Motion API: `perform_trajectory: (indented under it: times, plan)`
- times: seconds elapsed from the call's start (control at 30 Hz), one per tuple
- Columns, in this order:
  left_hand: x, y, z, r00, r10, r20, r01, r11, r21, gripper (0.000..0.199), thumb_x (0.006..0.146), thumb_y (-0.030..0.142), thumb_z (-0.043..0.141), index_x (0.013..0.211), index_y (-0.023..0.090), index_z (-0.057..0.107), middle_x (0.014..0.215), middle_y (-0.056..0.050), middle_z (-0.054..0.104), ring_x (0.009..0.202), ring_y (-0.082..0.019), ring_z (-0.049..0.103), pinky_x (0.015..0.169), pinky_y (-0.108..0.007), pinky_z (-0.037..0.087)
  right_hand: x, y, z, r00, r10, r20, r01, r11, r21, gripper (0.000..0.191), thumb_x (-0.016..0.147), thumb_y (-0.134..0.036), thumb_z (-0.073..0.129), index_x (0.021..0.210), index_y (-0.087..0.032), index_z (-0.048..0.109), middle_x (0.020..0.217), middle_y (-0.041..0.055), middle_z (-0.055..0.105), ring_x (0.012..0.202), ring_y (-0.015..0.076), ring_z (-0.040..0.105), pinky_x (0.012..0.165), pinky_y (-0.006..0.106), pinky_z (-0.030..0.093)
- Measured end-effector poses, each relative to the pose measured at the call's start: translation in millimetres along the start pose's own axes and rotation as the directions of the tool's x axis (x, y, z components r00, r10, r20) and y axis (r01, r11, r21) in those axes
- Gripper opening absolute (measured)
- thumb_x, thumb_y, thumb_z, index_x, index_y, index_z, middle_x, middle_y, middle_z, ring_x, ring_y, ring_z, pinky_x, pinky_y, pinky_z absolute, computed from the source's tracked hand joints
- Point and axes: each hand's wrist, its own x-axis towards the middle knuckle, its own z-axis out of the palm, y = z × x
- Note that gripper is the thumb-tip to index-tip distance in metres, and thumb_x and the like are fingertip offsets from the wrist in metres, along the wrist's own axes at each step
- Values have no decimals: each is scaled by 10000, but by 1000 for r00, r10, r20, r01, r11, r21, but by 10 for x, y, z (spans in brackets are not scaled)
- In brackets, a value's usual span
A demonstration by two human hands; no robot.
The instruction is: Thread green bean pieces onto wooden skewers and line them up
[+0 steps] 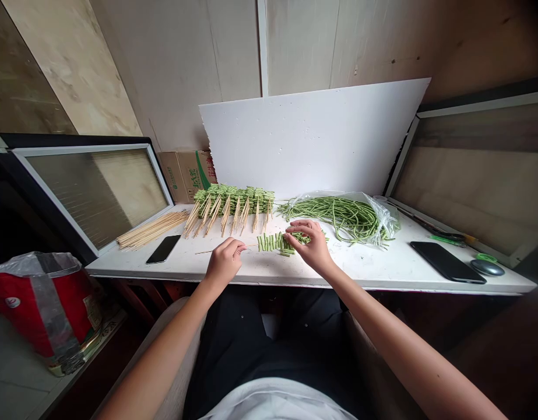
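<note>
1. Left hand (225,259): I'm pinching a thin skewer (203,252) between thumb and fingers, its bare end sticking out leftward.
2. Right hand (313,245): fingers are curling at the far end of the row of cut bean pieces (271,241) on that skewer; can't tell if they're gripping one. My hands are sitting apart, row between them, near the front edge of the surface (365,268).
3. Clear plastic bag (386,217), right of centre: it's holding long green beans (338,211), ends poking out leftward.
4. Cardboard box (172,175), back left: it's standing behind the loaded skewers (236,198); contents hidden.
5. Red bag (15,315), lower left: it's wearing a clear liner (45,262); can't tell what's inside.
6. Bare skewers (153,231) are lying bundled beside a phone (163,249), left side.
</note>
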Motion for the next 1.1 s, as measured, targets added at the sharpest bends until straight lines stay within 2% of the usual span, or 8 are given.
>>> perform_trajectory:
  times: [0.43, 0.5, 0.67, 0.77, 0.83, 0.9, 0.97, 1.1]
  plan:
    - [26, -47, -43, 999, -48, -25, 49, 999, 16, 200, 961, 95, 538, 851, 206, 663, 827, -35, 686, 764, -177, 655, 691, -275, 496, 37, 75, -7, 999, 38, 26, -42, 986, 162, 270, 856, -552, 769, 953, -304, 813, 1109, 91, 678, 1143, 312, 593, 864, 431, 520]
    - [26, -53, -46, 998, -54, -27, 55, 998, 16, 200, 962, 99, 539, 852, 208, 665, 826, -33, 687, 760, -176, 657, 691, -274, 497, 46, 108, -5, 994, 94, 55, -105, 961, 254, 283, 834, -544, 794, 949, -286, 809, 1091, 88, 696, 1079, 294, 626, 844, 411, 522]
    - [15, -95, -54, 997, -66, -29, 67, 997, 24, 204, 976, 125, 535, 845, 207, 668, 821, -38, 691, 758, -181, 657, 691, -281, 493, 63, 178, -12, 953, 259, 160, -304, 814, 495, 346, 784, -527, 842, 992, -255, 785, 982, 52, 736, 886, 211, 649, 797, 350, 526]
    - [13, -159, -75, 995, -94, -32, 95, 995, 43, 203, 976, 134, 538, 850, 205, 679, 829, -43, 704, 768, -189, 659, 695, -290, 491, 57, 187, -17, 941, 265, 210, -336, 806, 487, 369, 783, -521, 844, 1006, -235, 774, 963, 51, 746, 866, 200, 659, 763, 327, 531]
    - [17, -215, -98, 992, -120, -42, 122, 991, 61, 197, 968, 134, 544, 854, 204, 688, 833, -45, 710, 766, -194, 656, 695, -297, 487, 37, 188, -9, 930, 238, 279, -340, 844, 416, 370, 799, -519, 830, 1011, -223, 768, 982, 66, 757, 860, 209, 679, 747, 332, 540]
    - [22, -269, -120, 988, -141, -56, 145, 987, 71, 184, 958, 136, 559, 851, 203, 692, 832, -44, 713, 757, -197, 651, 693, -301, 482, 0, 201, 14, 916, 184, 355, -290, 917, 274, 326, 827, -504, 802, 975, -215, 774, 987, 79, 769, 841, 222, 697, 730, 344, 545]
    - [27, -308, -136, 986, -151, -67, 155, 985, 73, 173, 952, 140, 575, 843, 203, 693, 828, -41, 716, 750, -197, 650, 693, -302, 479, -50, 232, 51, 905, 107, 411, -156, 984, 88, 241, 856, -446, 769, 924, -215, 785, 966, 83, 777, 847, 241, 701, 747, 364, 542]
    - [30, -328, -144, 986, -147, -79, 152, 986, 67, 162, 950, 138, 587, 845, 199, 694, 838, -41, 723, 756, -195, 655, 695, -300, 479, -137, 286, 115, 861, -37, 507, 121, 984, -133, 124, 864, -332, 734, 895, -230, 796, 900, 84, 780, 952, 297, 672, 843, 417, 520]
